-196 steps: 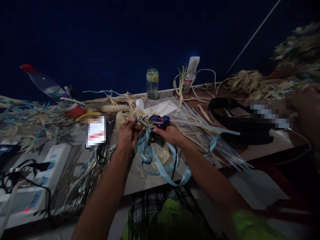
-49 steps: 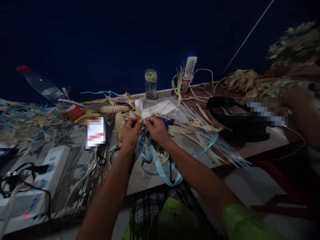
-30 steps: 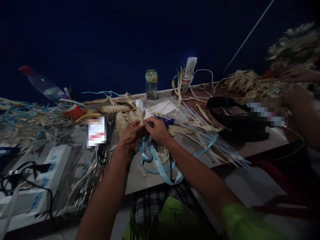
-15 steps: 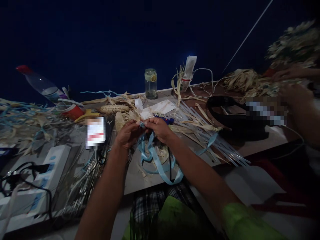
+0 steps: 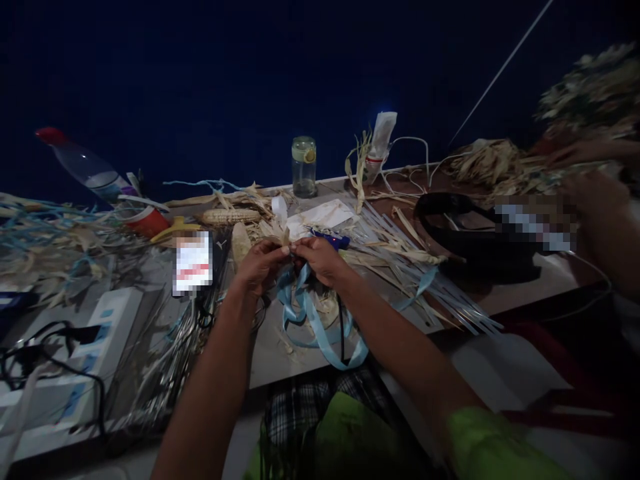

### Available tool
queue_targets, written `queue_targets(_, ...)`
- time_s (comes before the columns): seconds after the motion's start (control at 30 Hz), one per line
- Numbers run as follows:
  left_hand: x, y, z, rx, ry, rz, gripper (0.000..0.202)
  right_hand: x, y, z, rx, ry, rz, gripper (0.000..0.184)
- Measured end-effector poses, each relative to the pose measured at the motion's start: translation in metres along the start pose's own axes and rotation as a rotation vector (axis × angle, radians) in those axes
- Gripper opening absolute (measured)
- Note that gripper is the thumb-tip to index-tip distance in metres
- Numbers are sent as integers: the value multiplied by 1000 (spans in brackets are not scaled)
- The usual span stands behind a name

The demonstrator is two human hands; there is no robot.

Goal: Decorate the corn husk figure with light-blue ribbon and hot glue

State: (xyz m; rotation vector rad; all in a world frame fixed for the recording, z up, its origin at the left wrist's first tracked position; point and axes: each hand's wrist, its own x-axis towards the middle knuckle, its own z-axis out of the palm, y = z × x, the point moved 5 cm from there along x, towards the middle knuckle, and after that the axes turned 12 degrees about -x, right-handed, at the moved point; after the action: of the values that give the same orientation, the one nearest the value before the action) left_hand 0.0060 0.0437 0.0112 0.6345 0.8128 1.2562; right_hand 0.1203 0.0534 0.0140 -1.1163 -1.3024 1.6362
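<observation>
My left hand (image 5: pixel 263 263) and my right hand (image 5: pixel 320 259) meet fingertip to fingertip above the table, both closed in a pinch. From between them a light blue ribbon (image 5: pixel 323 337) hangs down in loose loops onto the table edge. A small pale strip, looking like corn husk (image 5: pixel 286 236), sticks up at the left fingertips. The exact spot where the ribbon is gripped is hidden by the fingers. Just beyond my right hand lies a blue tool (image 5: pixel 333 240) with a small red light, its kind unclear.
A corn cob (image 5: pixel 233 217), a lidded bottle (image 5: pixel 304 167) and a white sheet (image 5: pixel 325 217) lie or stand behind. Clear sticks (image 5: pixel 450 300) are at right, a power strip (image 5: pixel 103 347) and wires (image 5: pixel 167 373) at left. Another person's hand (image 5: pixel 595 193) works far right.
My fingertips have shifted slightly; the bit of blue ribbon between them is now covered, and the pale strip shows above. The hanging ribbon stays nearly the same.
</observation>
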Motion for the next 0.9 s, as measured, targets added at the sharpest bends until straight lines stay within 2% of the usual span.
queue_targets(0.17,-1,1,3,-33,-39,27,23,-1,-3,-3,12,18,0,23)
queue_targets(0.5,1,-3,6,-95,-68,48,20,5,-1,-6,-74,0,-111,26)
queue_targets(0.67,2,-7,1,-120,13,17,21,9,-1,-16,-398,168,-200,26)
queue_targets(0.77,3,-8,3,-132,3,12,20,7,-6,-17,-505,254,-259,25)
queue_targets(0.9,3,-9,6,-77,-28,-19,20,4,-7,-14,-508,241,-287,22)
